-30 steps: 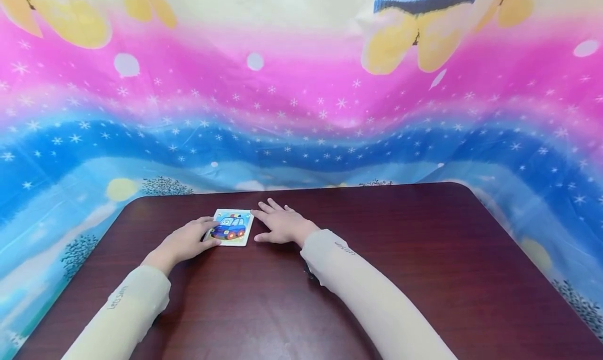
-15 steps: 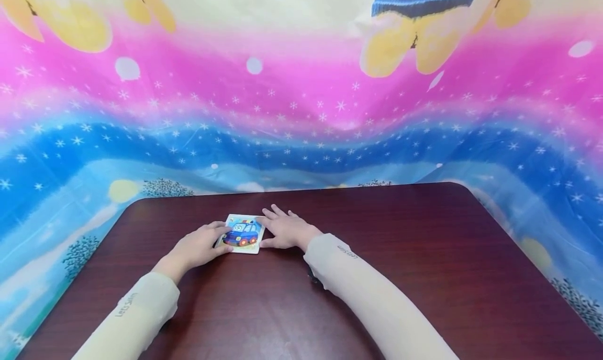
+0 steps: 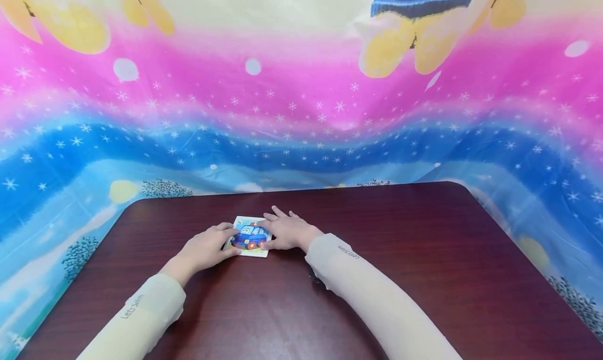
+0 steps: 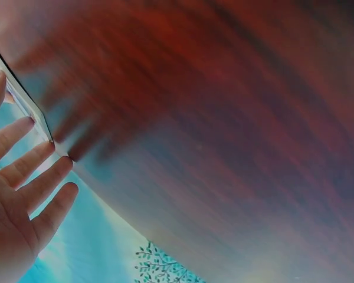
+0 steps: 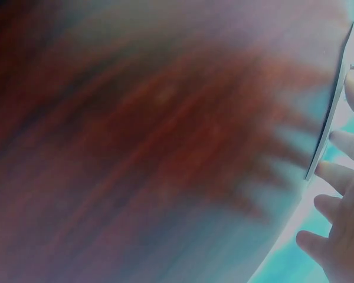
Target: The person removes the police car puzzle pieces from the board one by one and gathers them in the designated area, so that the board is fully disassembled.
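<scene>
A small square picture board (image 3: 248, 239) with a blue cartoon car lies flat on the dark wood table, between both hands in the head view. At its left edge my left hand (image 3: 202, 250) rests with the thumb on the near side and the fingertips slightly over the picture. My right hand (image 3: 289, 232) touches the right side, its fingers spread and the thumb near the lower right corner. The left wrist view shows the left fingers (image 4: 35, 162) straight beside the board's pale edge (image 4: 25, 97). Straight, spread right fingers (image 5: 339, 174) meet the opposite edge (image 5: 337, 94) in the right wrist view.
The brown table (image 3: 400, 255) has rounded far corners. Behind and around it hangs a pink and blue patterned cloth (image 3: 301, 109), close to the table's far edge. Both forearms in pale sleeves (image 3: 377, 292) reach in from the near side.
The board has slid right and slightly nearer, with the left hand following it. The right hand has shifted only a little, and its fingertips now overlap the board's right side.
</scene>
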{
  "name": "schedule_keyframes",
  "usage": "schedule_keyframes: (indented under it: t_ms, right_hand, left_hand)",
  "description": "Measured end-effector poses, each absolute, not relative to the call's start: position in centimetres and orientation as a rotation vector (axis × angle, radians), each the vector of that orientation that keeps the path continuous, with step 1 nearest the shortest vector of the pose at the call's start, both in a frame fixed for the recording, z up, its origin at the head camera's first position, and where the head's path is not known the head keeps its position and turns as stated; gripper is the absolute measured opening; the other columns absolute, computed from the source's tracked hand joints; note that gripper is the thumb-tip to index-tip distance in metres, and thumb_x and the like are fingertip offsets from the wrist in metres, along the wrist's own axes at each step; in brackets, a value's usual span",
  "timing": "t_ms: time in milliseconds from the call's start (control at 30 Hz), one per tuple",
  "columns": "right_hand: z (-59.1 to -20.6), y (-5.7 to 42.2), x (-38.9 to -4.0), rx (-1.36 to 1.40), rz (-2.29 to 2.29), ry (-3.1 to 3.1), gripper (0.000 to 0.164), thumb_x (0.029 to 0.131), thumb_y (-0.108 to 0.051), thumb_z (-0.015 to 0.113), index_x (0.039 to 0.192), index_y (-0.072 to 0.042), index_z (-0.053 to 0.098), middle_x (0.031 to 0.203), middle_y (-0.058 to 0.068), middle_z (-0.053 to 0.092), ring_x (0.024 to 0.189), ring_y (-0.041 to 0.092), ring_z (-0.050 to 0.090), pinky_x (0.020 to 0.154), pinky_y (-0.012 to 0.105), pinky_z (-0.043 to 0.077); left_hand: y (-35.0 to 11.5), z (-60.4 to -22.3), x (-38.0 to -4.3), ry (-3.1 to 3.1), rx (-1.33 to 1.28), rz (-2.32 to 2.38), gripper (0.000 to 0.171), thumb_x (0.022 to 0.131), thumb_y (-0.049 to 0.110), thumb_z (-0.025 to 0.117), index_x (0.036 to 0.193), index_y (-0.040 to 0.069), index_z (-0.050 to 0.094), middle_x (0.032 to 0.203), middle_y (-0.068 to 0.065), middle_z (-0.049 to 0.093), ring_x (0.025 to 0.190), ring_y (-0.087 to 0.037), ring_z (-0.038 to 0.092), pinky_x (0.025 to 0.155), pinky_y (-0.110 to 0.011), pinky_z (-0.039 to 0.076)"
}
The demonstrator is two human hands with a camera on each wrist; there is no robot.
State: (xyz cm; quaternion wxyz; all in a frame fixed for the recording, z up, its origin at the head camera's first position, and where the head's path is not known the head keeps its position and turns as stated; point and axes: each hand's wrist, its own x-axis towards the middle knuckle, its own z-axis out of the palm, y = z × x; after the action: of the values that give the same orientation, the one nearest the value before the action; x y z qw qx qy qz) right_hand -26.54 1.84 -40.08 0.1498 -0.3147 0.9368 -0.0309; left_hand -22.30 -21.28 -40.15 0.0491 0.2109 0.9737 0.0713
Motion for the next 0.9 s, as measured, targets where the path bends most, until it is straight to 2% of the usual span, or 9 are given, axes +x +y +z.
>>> schedule_keyframes:
  t_ms: [200, 500, 900]
  right_hand:
    - [-39.8, 2.5, -26.2, -0.909, -0.072, 2.684, 0.071, 0.096, -0.057, 0.055, 0.157, -0.031, 0.030, 0.166, -0.002, 0.022, 0.157, 0.023, 0.004, 0.125, 0.054, 0.018]
    - [-39.6, 3.8, -25.3, -0.924, -0.053, 2.680, 0.072, 0.095, -0.057, 0.055, 0.157, -0.032, 0.028, 0.167, -0.003, 0.022, 0.157, 0.021, 0.007, 0.124, 0.056, 0.018]
    - [-39.7, 5.7, -24.5, -0.943, -0.028, 2.674, 0.071, 0.094, -0.058, 0.057, 0.156, -0.035, 0.031, 0.166, -0.004, 0.024, 0.157, 0.021, 0.009, 0.124, 0.055, 0.018]
  left_hand:
    - [-20.8, -40.2, -22.0, 2.964, 0.669, 0.193, 0.057, 0.091, 0.042, 0.070, 0.136, 0.009, 0.060, 0.138, -0.017, 0.057, 0.122, -0.034, 0.059, 0.098, -0.055, 0.052]
    - [-20.3, -39.7, -21.3, 2.933, 0.733, 0.230, 0.051, 0.090, 0.031, 0.073, 0.134, 0.007, 0.062, 0.138, -0.017, 0.057, 0.123, -0.034, 0.058, 0.099, -0.054, 0.051]
    - [-19.4, -39.7, -20.4, 2.905, 0.767, 0.272, 0.053, 0.088, 0.032, 0.076, 0.134, 0.011, 0.063, 0.131, -0.010, 0.060, 0.116, -0.026, 0.061, 0.098, -0.049, 0.053]
